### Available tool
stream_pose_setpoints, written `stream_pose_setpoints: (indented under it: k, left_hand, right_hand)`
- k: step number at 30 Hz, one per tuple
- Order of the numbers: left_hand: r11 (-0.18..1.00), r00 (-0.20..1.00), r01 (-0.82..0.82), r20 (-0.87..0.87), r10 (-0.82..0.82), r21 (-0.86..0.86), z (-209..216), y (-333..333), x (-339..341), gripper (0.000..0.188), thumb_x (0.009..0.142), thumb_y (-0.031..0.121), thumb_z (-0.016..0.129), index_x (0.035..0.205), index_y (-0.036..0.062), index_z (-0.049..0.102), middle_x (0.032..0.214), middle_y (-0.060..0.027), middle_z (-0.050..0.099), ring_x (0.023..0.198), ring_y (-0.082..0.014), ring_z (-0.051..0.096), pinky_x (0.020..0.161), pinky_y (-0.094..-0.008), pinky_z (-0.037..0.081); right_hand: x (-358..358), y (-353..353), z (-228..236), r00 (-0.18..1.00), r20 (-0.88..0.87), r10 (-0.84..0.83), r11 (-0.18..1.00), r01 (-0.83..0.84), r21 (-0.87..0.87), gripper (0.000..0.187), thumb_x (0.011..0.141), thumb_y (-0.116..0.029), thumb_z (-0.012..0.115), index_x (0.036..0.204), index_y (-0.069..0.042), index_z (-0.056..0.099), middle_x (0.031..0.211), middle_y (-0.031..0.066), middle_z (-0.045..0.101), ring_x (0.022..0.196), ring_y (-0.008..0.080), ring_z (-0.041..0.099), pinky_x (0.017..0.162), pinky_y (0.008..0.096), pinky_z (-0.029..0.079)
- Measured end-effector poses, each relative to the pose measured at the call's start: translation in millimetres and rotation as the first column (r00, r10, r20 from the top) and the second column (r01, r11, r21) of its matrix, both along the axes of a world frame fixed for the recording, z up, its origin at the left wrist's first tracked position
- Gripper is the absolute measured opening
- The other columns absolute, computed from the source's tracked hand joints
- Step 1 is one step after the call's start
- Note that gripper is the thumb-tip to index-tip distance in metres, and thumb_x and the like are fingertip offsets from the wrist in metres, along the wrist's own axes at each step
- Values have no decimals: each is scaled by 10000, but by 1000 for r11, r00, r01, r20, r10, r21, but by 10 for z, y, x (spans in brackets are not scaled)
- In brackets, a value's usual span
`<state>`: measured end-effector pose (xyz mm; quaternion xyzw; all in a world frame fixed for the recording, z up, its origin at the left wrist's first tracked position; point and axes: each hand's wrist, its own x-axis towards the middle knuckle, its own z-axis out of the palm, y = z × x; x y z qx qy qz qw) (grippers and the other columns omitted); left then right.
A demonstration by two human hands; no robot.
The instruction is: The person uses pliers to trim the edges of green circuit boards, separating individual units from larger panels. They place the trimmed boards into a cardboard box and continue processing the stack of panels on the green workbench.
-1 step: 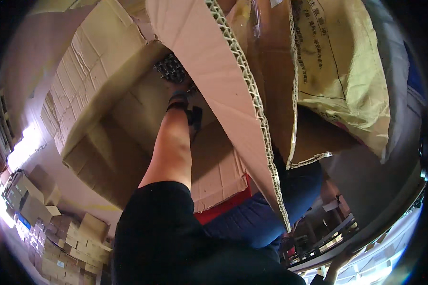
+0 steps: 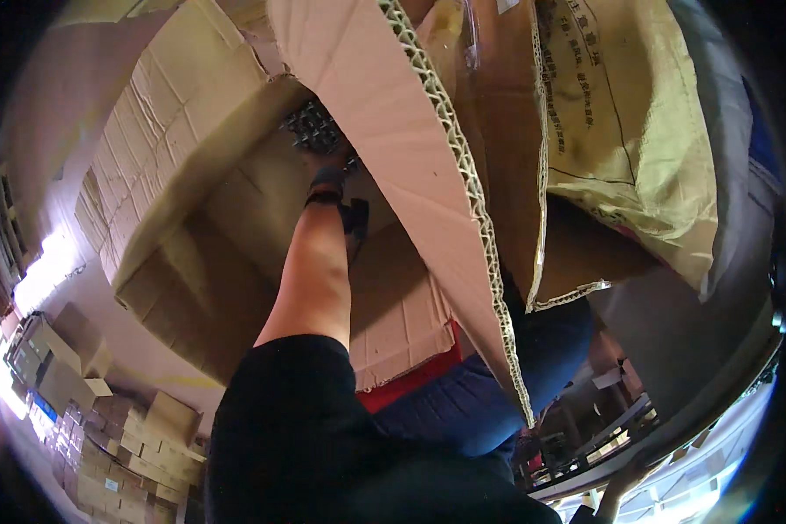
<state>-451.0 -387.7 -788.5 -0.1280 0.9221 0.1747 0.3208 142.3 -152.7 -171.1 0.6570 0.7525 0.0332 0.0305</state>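
Observation:
My left arm reaches down into an open cardboard box (image 2: 218,218). At its end my left hand (image 2: 330,164) is small and in shadow, beside a cluster of dark metal parts (image 2: 313,127) deep in the box. Its fingers are too dim to make out. A dark strap with a small black device (image 2: 355,218) sits at that wrist. Far off at the lower right, my right hand (image 2: 629,479) lies by the curved edge of a dark surface (image 2: 690,349); its fingers are blurred.
A raised cardboard flap (image 2: 410,148) with a corrugated edge crosses close in front. Right of it hang more flaps and a crumpled yellowish sack (image 2: 629,113). Stacked cartons (image 2: 140,445) stand at the lower left. A leg in blue trousers (image 2: 463,406) shows below the box.
My left hand has shifted very slightly among the metal parts, and a bit more of it shows. The box, flaps and right hand look the same.

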Motion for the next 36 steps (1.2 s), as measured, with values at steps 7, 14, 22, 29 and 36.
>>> stream_pose_setpoints:
  k: [7,14,22,29,36]
  left_hand:
    - [994,997,-58,-37,62,96,32,-324,-108,985,572,407,745,1334,29,248,1293,-138,352,1196,-285,346,995,-379,310]
    - [868,963,-268,151,224,419,282,-802,-38,895,578,290,785,1308,48,328,1226,-109,469,1132,-274,443,951,-373,373]
    - [350,644,-759,714,276,549,1987,-1305,529,530,773,235,619,1245,56,461,1230,-92,523,1153,-264,469,1001,-403,346]
    - [-281,615,-786,746,-257,551,3249,-1793,785,487,901,309,414,1314,52,396,1316,-137,448,1184,-306,440,1022,-482,319]
    - [-362,585,-810,583,-564,462,4238,-1271,831,470,920,315,401,1317,63,392,1289,-134,470,1172,-291,451,993,-464,361]
  right_hand:
    - [35,62,63,1000,0,25,1000,-25,-19,630,894,-304,467,1397,-21,216,1417,192,261,1295,331,280,1068,428,224]
    - [176,78,87,997,-26,71,997,-71,-14,625,893,-315,464,1392,-19,233,1411,196,273,1291,334,288,1063,429,229]
    - [-258,-57,9,982,92,162,986,-165,30,615,885,-288,476,1384,-9,251,1404,203,288,1284,350,297,1057,434,240]
    - [81,45,-161,960,98,262,955,-272,119,622,833,-173,496,1385,-18,254,1398,203,303,1279,356,304,1056,427,253]
    - [-371,-267,-112,964,-41,264,957,-256,138,709,723,-44,533,1379,-24,266,1386,195,327,1271,367,315,1054,430,266]
